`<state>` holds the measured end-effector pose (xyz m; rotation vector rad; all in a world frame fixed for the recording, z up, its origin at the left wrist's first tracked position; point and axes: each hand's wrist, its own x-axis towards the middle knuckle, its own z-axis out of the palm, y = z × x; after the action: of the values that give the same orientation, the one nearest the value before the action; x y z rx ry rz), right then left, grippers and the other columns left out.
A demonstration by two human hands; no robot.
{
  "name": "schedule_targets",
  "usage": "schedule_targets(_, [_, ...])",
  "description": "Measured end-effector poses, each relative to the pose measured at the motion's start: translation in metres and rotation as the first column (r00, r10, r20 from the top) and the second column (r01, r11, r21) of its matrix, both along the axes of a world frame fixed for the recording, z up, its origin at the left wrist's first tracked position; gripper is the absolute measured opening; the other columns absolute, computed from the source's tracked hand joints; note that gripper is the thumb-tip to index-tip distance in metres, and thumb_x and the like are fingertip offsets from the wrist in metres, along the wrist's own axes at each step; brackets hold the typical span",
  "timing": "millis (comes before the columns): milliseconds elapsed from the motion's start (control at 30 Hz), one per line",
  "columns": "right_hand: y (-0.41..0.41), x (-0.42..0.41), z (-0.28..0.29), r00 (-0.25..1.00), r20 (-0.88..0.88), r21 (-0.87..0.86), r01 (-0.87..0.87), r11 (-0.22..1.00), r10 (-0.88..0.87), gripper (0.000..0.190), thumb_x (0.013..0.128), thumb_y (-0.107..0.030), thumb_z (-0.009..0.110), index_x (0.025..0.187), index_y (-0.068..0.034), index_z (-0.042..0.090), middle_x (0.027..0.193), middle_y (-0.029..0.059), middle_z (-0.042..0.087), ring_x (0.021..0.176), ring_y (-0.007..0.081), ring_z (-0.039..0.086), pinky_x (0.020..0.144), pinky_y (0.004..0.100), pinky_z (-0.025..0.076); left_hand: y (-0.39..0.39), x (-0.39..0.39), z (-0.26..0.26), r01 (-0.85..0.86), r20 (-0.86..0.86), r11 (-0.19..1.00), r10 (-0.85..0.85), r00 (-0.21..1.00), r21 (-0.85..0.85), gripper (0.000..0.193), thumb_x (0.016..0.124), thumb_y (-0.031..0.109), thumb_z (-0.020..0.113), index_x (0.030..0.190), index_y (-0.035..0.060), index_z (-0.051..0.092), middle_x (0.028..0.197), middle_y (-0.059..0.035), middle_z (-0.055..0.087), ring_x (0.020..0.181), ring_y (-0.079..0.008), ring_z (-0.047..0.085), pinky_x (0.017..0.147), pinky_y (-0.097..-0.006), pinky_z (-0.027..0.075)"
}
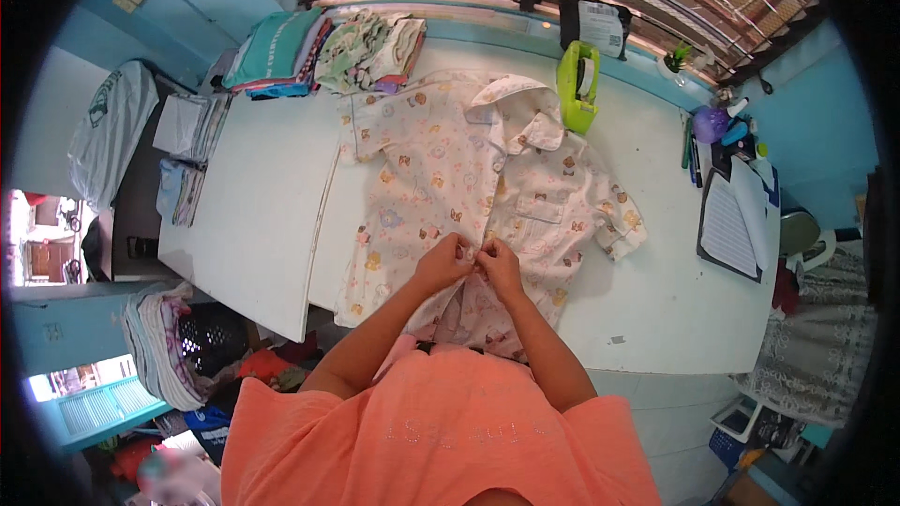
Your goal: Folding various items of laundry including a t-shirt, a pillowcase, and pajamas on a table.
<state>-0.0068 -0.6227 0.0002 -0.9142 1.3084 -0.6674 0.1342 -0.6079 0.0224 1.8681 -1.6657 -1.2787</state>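
A short-sleeved, collared shirt (422,183) with a small bear print lies front up on the white table, its collar towards the window and its hem at the near edge. My left hand (448,263) pinches the front opening edge at the middle of the shirt. Close beside it, my right hand (500,268) pinches the same placket from the other side, the fingertips of both nearly touching. A button shows near the collar; the spot between my fingers is partly hidden. The chest pocket (541,207) lies beyond my right hand.
Folded clothes (271,49) and a patterned cloth pile (369,49) stand at the back left. A green tape dispenser (578,88) sits beside the collar. A clipboard with papers (731,225) and pens lie at right. The white table (661,323) has a raised seam on the left.
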Motion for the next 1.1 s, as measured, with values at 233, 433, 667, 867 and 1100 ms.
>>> schedule_targets(233, [0.005,0.002,-0.006,0.986,-0.148,-0.121,-0.102,0.987,0.083,0.010,0.072,-0.009,0.056,0.075,-0.001,0.050,0.066,0.0040,0.053,0.055,0.0089,0.049,0.049,0.0219,0.041,0.046,-0.025,0.003,-0.028,0.311,0.960,0.118,0.943,-0.280,0.035,0.066,0.011,0.058,0.097,0.0052,0.042,0.087,-0.0130,0.051,0.077,-0.0294,0.053,0.065,-0.0364,0.043])
schedule_targets(433, [0.027,-0.004,0.014,0.966,-0.241,-0.398,-0.187,0.898,0.094,0.014,0.073,-0.012,0.055,0.081,-0.001,0.051,0.076,0.0116,0.055,0.069,0.0221,0.055,0.062,0.0295,0.043,0.074,-0.011,0.000,-0.018,0.391,0.925,0.178,0.903,-0.380,0.022,0.066,0.005,0.052,0.087,0.0057,0.043,0.080,-0.0102,0.049,0.071,-0.0284,0.054,0.060,-0.0366,0.044])
schedule_targets(667, [0.091,-0.011,0.005,0.733,-0.574,-0.299,-0.604,0.739,0.366,0.016,0.072,-0.014,0.056,0.084,-0.005,0.053,0.081,0.0112,0.052,0.072,0.0294,0.054,0.063,0.0352,0.043,0.097,0.009,0.010,0.046,0.533,0.955,0.123,0.837,-0.294,0.016,0.066,0.007,0.054,0.081,0.0073,0.049,0.081,-0.0104,0.048,0.073,-0.0281,0.054,0.061,-0.0378,0.044])
schedule_targets(867, [0.113,0.001,-0.001,0.698,-0.691,-0.334,-0.540,0.772,0.190,0.023,0.069,-0.011,0.057,0.090,-0.006,0.048,0.090,0.0110,0.049,0.076,0.0298,0.052,0.064,0.0366,0.043,0.100,0.035,-0.004,-0.064,0.259,0.996,0.077,0.963,-0.058,0.017,0.066,0.014,0.057,0.080,0.0054,0.053,0.081,-0.0118,0.055,0.075,-0.0284,0.055,0.064,-0.0354,0.045])
schedule_targets(1100, [0.117,0.017,-0.009,0.775,-0.631,-0.337,-0.306,0.890,0.027,0.013,0.066,-0.007,0.058,0.076,-0.002,0.052,0.070,0.0120,0.053,0.069,0.0282,0.054,0.061,0.0349,0.043,0.084,0.052,-0.019,-0.065,-0.242,0.936,0.157,0.958,0.347,0.024,0.065,0.019,0.057,0.079,-0.0005,0.054,0.069,-0.0102,0.056,0.063,-0.0191,0.055,0.054,-0.0307,0.045])
